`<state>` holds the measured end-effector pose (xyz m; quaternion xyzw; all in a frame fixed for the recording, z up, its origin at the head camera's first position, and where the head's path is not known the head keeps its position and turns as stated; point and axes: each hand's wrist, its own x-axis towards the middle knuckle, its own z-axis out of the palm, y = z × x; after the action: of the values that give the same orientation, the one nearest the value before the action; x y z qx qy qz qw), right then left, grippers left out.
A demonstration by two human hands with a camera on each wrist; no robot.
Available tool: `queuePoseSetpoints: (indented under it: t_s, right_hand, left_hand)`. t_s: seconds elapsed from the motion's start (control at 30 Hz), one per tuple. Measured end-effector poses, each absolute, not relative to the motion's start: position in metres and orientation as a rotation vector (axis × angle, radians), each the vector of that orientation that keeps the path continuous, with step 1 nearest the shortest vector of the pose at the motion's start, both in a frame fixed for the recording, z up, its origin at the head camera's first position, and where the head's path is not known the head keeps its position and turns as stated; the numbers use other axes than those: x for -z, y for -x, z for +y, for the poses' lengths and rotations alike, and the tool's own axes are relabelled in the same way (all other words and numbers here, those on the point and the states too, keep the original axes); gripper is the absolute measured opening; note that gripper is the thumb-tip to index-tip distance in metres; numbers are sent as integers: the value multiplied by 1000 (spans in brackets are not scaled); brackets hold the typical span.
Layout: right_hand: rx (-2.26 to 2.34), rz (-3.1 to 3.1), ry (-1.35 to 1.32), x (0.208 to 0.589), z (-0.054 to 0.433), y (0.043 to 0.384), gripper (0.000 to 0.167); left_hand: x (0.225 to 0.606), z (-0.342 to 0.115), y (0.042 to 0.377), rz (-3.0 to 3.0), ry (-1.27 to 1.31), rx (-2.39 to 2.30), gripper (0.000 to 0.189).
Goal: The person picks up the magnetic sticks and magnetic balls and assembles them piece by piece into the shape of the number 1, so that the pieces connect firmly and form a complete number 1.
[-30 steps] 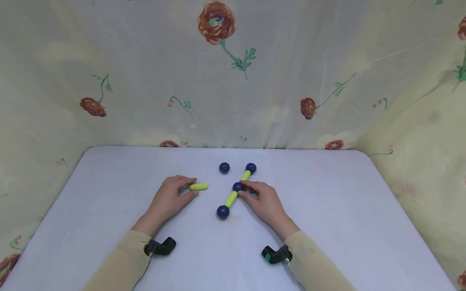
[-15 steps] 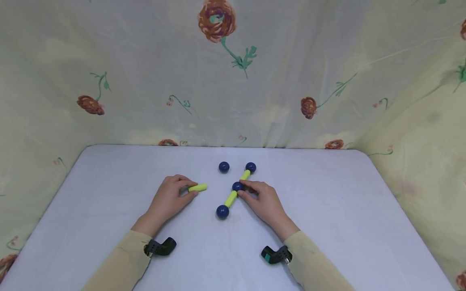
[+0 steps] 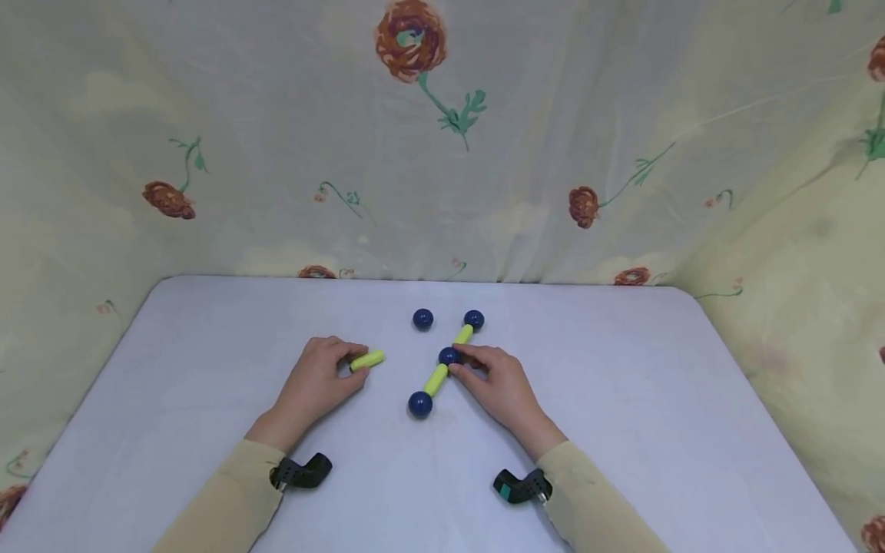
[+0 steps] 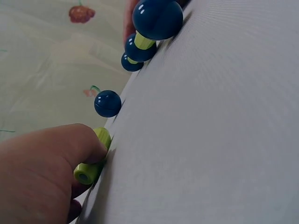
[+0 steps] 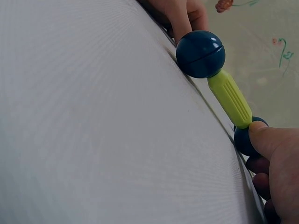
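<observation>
Between thumb and fingers my left hand pinches a short yellow-green magnetic rod, which slants up to the right in the head view. A hollow end of that rod shows in the left wrist view. My right hand holds the middle blue ball of a straight chain, thumb pressed on it. One ribbed rod joins this ball to the near blue ball. Another rod runs from it to the far blue ball. The right fingers partly cover the middle ball.
A loose blue ball sits beyond the left hand's rod, left of the chain's far end. Everything lies on a white-covered table. Flowered cloth hangs behind the table and at its sides. Each wrist wears a black strapped device.
My left hand has drawn slightly left, and its rod has turned from nearly level to slanting. The right hand keeps its hold on the middle ball; the chain is nearly unmoved.
</observation>
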<state>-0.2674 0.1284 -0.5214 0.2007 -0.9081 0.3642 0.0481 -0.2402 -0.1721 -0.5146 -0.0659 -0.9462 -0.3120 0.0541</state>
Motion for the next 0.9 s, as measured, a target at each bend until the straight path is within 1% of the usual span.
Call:
queuePoseSetpoints:
  t_s: [0.37,0.67,0.9]
  right_hand:
    - [-1102,-2756,-612,521,130,268,36]
    - [-1124,-2753,-618,523,127,267,37]
    - [-1114,-2762,-608,522,128,266,36]
  left_hand:
    - [515,-172,236,-2808,176,1054,23]
    - [510,-162,209,-2825,125,1084,23]
    - [510,-156,192,-2787,148,1130,22]
